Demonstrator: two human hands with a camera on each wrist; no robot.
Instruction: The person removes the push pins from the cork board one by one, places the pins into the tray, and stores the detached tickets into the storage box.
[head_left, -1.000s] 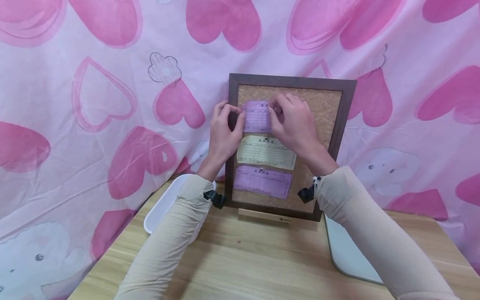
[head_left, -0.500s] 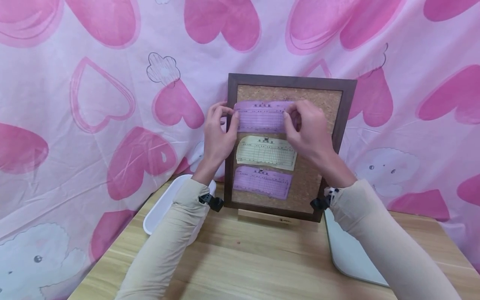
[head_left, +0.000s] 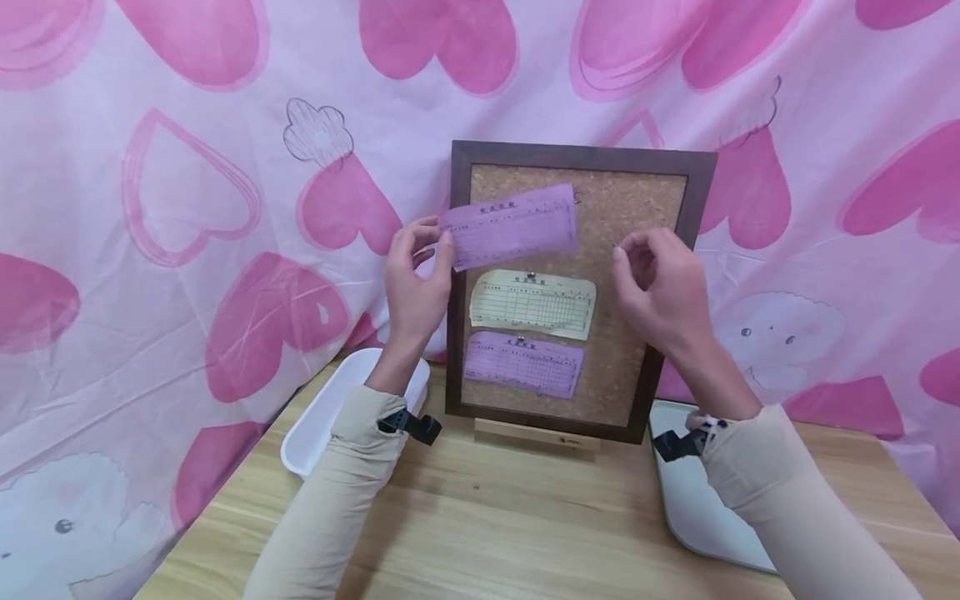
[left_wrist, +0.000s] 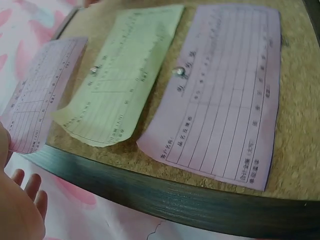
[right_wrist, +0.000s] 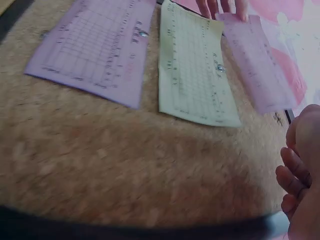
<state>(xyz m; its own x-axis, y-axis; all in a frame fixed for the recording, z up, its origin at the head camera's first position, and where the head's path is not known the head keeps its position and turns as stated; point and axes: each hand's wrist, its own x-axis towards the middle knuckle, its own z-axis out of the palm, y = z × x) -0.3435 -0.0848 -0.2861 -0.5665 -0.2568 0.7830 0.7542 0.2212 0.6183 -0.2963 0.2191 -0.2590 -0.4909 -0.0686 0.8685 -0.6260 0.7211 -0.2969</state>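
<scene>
1. The left hand [head_left: 416, 292] grasps the left end of an upper rectangular purple paper slip [head_left: 517, 225], printed with a lined form, between thumb and fingers.
2. That slip is tilted, its right end higher, in front of the upper left part of a rectangular cork board [head_left: 630, 200] with a dark brown frame; its left end overlaps the frame's left side.
3. The right hand [head_left: 663, 287] is apart from the slip, in front of the board's right side, with bent fingers and the thumb near the forefinger; I cannot tell whether it is clenched on something small or has nothing in its grasp.
4. Below the held slip, a pale yellow-green paper form [head_left: 532, 307] lies against the cork, a small silver-coloured pin [right_wrist: 220, 67] near its top edge.
5. Beneath that is a lower purple paper form [head_left: 525, 364], likewise pinned.
6. The board stands tilted at the far side of a light wood-grain table [head_left: 510, 525], between a white rounded tray [head_left: 322, 408] on the left and a pale flat rounded-corner panel [head_left: 701, 500] on the right.
</scene>
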